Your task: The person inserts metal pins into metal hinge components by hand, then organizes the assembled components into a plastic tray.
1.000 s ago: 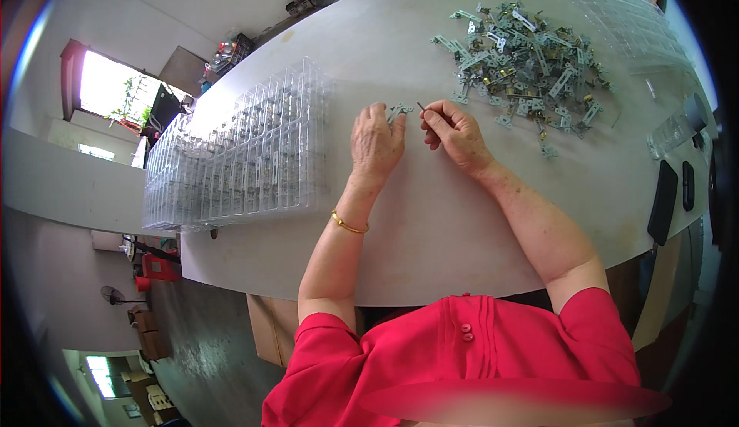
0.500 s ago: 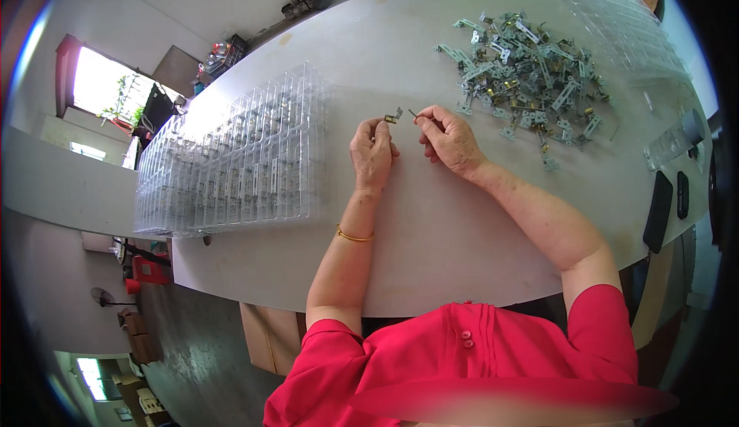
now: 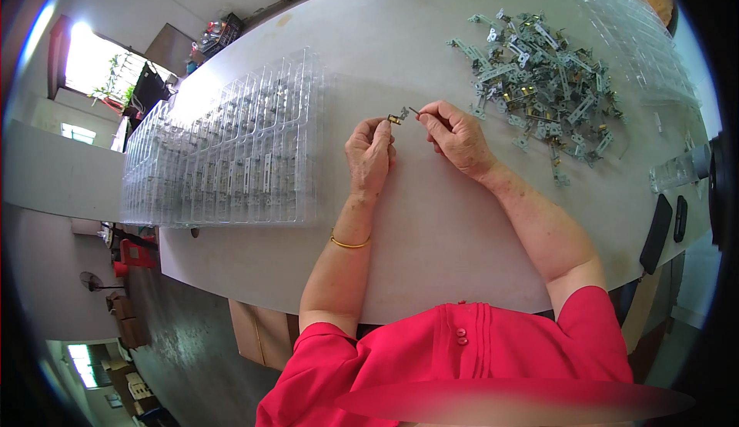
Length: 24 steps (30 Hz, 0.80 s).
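Between the thumb and fingers of my left hand (image 3: 370,158) is a small metal bracket (image 3: 397,118) with a brass-coloured part. My right hand (image 3: 460,136) pinches a thin dark pin (image 3: 414,110), its tip pointing at the bracket's upper end. Whether the pin touches the bracket is too small to tell. Both hands are just above the pale table (image 3: 431,235). A heap of grey metal brackets (image 3: 543,81), some with brass parts, lies beyond my right hand. To the left of my left hand stand clear plastic trays (image 3: 231,150) with rows of similar brackets in their slots.
More clear plastic trays (image 3: 635,38) lie at the far right. A clear bottle (image 3: 677,171) rests near the right edge, close to a black flat object (image 3: 657,235) and a smaller black one (image 3: 680,219). A cardboard box (image 3: 260,333) stands below the front edge.
The view has shifted slightly, so the trays and heap sit differently in the picture. Both hands keep their grips, with the bracket and the pin still close together.
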{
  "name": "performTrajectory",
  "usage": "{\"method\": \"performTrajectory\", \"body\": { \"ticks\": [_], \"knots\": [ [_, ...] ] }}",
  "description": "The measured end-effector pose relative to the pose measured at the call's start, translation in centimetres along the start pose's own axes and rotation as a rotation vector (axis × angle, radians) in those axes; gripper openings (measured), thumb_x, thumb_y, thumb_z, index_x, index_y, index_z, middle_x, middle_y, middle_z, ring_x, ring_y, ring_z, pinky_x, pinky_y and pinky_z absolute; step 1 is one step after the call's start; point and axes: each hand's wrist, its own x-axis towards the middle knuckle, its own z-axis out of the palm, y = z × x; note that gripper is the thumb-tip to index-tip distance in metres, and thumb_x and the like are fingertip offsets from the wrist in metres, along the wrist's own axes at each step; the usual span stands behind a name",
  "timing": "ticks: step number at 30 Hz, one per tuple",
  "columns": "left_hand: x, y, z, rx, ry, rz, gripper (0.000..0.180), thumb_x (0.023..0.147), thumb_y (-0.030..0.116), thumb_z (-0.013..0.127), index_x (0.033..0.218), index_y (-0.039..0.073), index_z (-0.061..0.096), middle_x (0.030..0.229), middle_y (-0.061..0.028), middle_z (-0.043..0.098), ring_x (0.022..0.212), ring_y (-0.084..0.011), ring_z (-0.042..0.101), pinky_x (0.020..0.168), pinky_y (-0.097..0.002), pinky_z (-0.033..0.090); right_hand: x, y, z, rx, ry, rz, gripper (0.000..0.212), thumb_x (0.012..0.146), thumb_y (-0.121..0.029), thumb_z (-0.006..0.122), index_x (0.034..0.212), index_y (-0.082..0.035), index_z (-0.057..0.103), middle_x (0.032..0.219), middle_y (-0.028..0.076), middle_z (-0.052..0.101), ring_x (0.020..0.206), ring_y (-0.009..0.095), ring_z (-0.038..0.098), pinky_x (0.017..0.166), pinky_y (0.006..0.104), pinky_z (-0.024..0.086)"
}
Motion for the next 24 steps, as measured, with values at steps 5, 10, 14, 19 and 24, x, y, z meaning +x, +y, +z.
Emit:
{"method": "performTrajectory", "body": {
  "ticks": [5,10,14,19,24],
  "knots": [
    [0.1,-0.2,0.4,0.011,0.001,0.006,0.021,0.099,0.017,0.060,0.106,-0.003,0.064,0.078,-0.0031,0.058,0.049,-0.0050,0.047,0.042,-0.0205,0.034,0.0,0.8,0.1,-0.159,0.036,-0.132,0.012,0.097,-0.014,0.062,0.100,-0.003,0.065,0.066,0.001,0.059,0.059,0.008,0.051,0.054,0.0262,0.043],
    [0.1,-0.4,0.3,0.022,0.000,0.038,0.020,0.099,0.016,0.060,0.106,-0.002,0.064,0.076,-0.0022,0.058,0.049,-0.0040,0.047,0.041,-0.0198,0.034,0.1,0.7,0.2,-0.171,0.047,-0.139,0.010,0.095,-0.012,0.063,0.100,-0.002,0.065,0.066,0.004,0.060,0.058,0.009,0.050,0.055,0.0274,0.043],
    [0.4,-0.6,0.6,0.034,0.007,0.059,0.018,0.099,0.014,0.060,0.107,-0.002,0.064,0.075,-0.0011,0.057,0.049,-0.0030,0.046,0.041,-0.0192,0.033,0.2,0.9,0.1,-0.176,0.057,-0.165,0.010,0.095,-0.011,0.063,0.099,-0.002,0.065,0.068,0.005,0.061,0.059,0.009,0.052,0.055,0.0281,0.044],
    [0.4,-1.3,0.0,0.132,0.023,0.174,0.013,0.098,0.012,0.062,0.103,0.001,0.067,0.077,0.0011,0.059,0.057,-0.0015,0.047,0.048,-0.0193,0.037,0.2,0.9,0.7,-0.218,0.082,-0.246,0.013,0.095,-0.011,0.063,0.106,-0.004,0.063,0.070,0.006,0.063,0.062,0.011,0.055,0.057,0.0281,0.045],
    [0.0,-2.1,0.6,0.261,0.066,0.416,0.008,0.095,0.008,0.065,0.099,0.003,0.069,0.078,0.0032,0.061,0.065,-0.0019,0.049,0.057,-0.0205,0.042,-0.2,0.7,0.3,-0.165,0.029,-0.176,0.017,0.097,-0.012,0.061,0.112,-0.006,0.060,0.069,0.005,0.061,0.062,0.010,0.054,0.057,0.0271,0.044]
  ]
}}
